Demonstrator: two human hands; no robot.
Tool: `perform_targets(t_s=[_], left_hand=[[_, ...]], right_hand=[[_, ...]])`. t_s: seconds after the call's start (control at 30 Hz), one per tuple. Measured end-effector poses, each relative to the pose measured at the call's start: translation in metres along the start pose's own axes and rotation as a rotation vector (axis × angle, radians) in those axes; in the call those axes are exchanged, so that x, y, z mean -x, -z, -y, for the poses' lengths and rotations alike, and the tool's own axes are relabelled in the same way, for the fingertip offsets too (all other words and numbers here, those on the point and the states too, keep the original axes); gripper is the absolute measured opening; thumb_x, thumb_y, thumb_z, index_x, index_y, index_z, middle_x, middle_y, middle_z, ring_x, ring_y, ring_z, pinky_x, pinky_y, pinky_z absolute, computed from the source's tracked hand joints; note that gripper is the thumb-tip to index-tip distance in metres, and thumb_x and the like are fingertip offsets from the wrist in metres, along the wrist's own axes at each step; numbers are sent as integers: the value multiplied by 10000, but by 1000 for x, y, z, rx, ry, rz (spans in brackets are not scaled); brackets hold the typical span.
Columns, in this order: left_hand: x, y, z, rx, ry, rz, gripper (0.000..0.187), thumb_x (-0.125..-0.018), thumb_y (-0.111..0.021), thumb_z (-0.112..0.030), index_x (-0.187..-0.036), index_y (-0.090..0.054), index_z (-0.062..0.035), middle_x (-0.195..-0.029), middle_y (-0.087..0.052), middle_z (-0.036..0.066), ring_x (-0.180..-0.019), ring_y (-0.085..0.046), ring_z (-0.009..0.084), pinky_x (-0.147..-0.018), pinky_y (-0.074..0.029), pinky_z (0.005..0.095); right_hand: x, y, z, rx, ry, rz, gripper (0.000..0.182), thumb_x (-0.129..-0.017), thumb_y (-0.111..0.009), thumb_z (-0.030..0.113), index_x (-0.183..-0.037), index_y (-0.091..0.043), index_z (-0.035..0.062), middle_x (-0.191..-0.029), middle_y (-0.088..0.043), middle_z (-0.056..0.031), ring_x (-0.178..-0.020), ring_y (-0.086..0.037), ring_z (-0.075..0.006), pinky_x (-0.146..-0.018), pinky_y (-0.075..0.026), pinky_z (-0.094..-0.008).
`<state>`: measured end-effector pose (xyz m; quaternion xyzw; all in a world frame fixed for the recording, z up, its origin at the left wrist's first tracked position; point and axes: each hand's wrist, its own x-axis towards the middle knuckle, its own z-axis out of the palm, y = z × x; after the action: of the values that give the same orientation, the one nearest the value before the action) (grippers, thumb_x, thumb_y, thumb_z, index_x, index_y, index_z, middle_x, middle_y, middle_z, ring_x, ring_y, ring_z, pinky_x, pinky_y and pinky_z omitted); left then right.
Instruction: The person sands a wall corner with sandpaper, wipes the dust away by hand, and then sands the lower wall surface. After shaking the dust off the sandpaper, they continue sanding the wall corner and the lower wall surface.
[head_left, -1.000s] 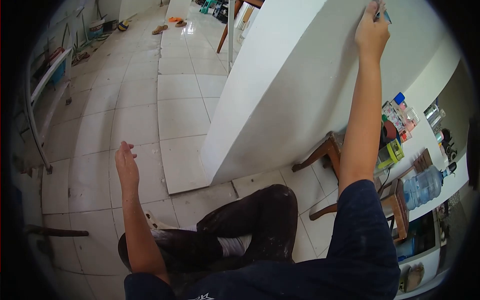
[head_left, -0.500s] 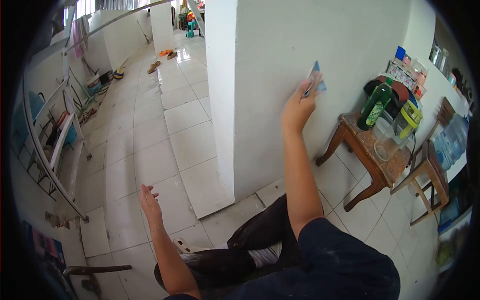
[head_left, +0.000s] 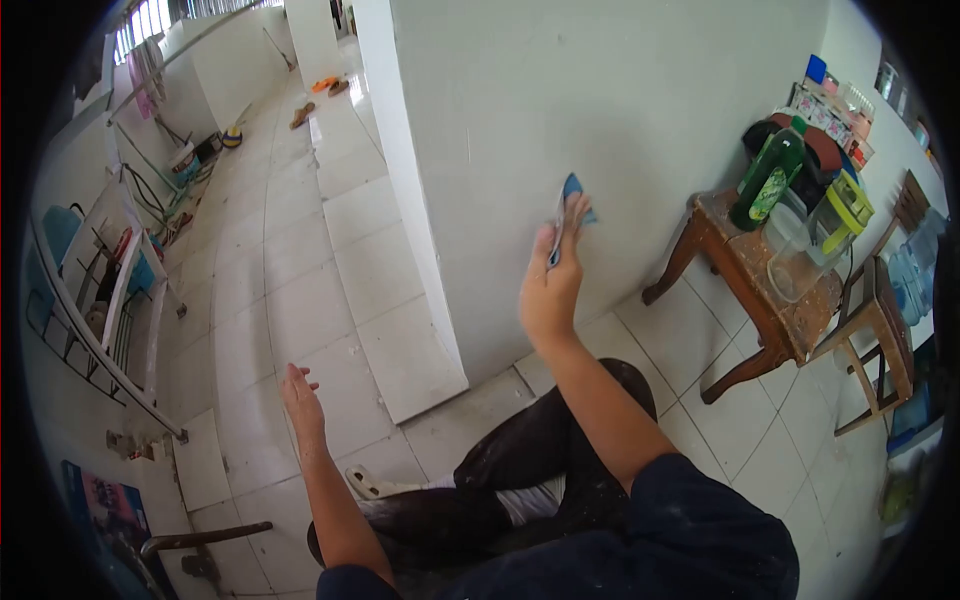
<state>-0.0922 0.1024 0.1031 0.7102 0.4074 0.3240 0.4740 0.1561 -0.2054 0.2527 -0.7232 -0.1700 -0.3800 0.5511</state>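
Note:
My right hand [head_left: 553,292] grips a folded blue-and-pale sheet that looks like sandpaper [head_left: 571,188], pinched between thumb and fingers. The hand is raised at the white wall [head_left: 490,110], with the sheet close to its surface and a soft shadow around it. A thin vertical scratch shows on the wall to the left. Away to the left, my left hand [head_left: 303,402] is held out above the tiled floor [head_left: 300,310] with fingers stretched and nothing in them. My legs in dark trousers [head_left: 520,450] are bent beneath me.
To the right, a worn wooden table [head_left: 740,270] carries a green bottle [head_left: 770,180] and a clear plastic jug with a yellow-green top [head_left: 840,222]. Beside it stands a wooden chair [head_left: 875,330]. A white metal frame [head_left: 135,290] leans at left. Sandals [head_left: 303,115] lie farther back.
My right hand has moved down and left along the wall, still gripping the sheet. The view has shifted slightly. My left hand stays nearly in place.

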Motion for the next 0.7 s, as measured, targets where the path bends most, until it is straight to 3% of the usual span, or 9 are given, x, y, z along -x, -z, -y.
perform_targets(t_s=[0.03, 0.1, 0.13, 0.2, 0.27, 0.4, 0.5, 0.6, 0.7], left_hand=[[2, 0, 6, -22, 23, 31, 690, -1008, -292, -584, -1154, -561, 34, -1153, -529, 148, -915, -594, 238, -825, -462, 383], [9, 0, 6, -48, 39, 116, 699, -1007, -284, -588, -1161, -569, 32, -1181, -521, 158, -946, -599, 254, -852, -455, 391], [19, 0, -2, -63, 60, 114, 702, -1007, -284, -588, -1164, -571, 33, -1186, -519, 164, -958, -601, 257, -863, -454, 390], [21, 3, -8, -83, 76, 101, 706, -1007, -282, -589, -1173, -571, 32, -1201, -513, 175, -977, -602, 263, -878, -452, 393], [11, 0, -9, -117, 40, 88, 707, -1008, -275, -588, -1182, -568, 31, -1213, -509, 183, -985, -602, 265, -885, -452, 398], [13, -14, 2, -215, -24, 107, 699, -1013, -264, -577, -1185, -569, 29, -1218, -507, 190, -992, -603, 268, -900, -447, 403], [21, -13, 1, -209, 18, 131, 685, -1018, -266, -563, -1186, -570, 28, -1215, -504, 187, -1000, -603, 272, -916, -440, 401], [23, -6, -4, -186, -17, 133, 677, -1019, -272, -560, -1194, -569, 23, -1228, -497, 179, -1011, -602, 277, -930, -436, 399], [22, -12, -8, -200, -62, 132, 679, -1017, -271, -566, -1205, -568, 15, -1252, -490, 176, -1026, -598, 278, -939, -432, 398]], right_hand=[[16, 2, -5, 24, 58, 57, 592, -1054, -331, 337, -1463, -264, -85, -1519, -262, -296, -1437, -243, -366, -1163, -245, -381], [-21, 10, -65, 104, -274, -133, 572, -1055, -342, 325, -1442, -304, -95, -1496, -327, -289, -1398, -329, -381, -1135, -280, -361], [-38, 29, -93, -95, -566, -79, 577, -1056, -341, 335, -1435, -310, -99, -1481, -353, -280, -1363, -375, -365, -1118, -298, -354], [-27, 29, -106, -277, -826, -20, 582, -1057, -335, 350, -1422, -324, -103, -1446, -404, -259, -1296, -445, -333, -1086, -330, -344], [8, 13, -91, -268, -728, 0, 583, -1058, -324, 362, -1409, -342, -103, -1406, -455, -236, -1229, -496, -301, -1057, -357, -339], [14, -8, -91, -238, -494, -238, 584, -1050, -335, 393, -1371, -401, -91, -1355, -520, -181, -1183, -546, -276, -1025, -399, -354], [-22, 8, -92, -389, -895, -313, 584, -1044, -354, 420, -1314, -445, -89, -1164, -603, -123, -1000, -597, -203, -902, -468, -328], [9, 10, -78, -381, -828, -113, 427, -1029, -384, 448, -1130, -503, 50, -847, -513, -13, -608, -440, -104, -516, -381, -267], [36, -4, -82, -388, -644, -133, 400, -1030, -377, 443, -1043, -496, 61, -790, -490, -3, -571, -431, -114, -490, -374, -270]])
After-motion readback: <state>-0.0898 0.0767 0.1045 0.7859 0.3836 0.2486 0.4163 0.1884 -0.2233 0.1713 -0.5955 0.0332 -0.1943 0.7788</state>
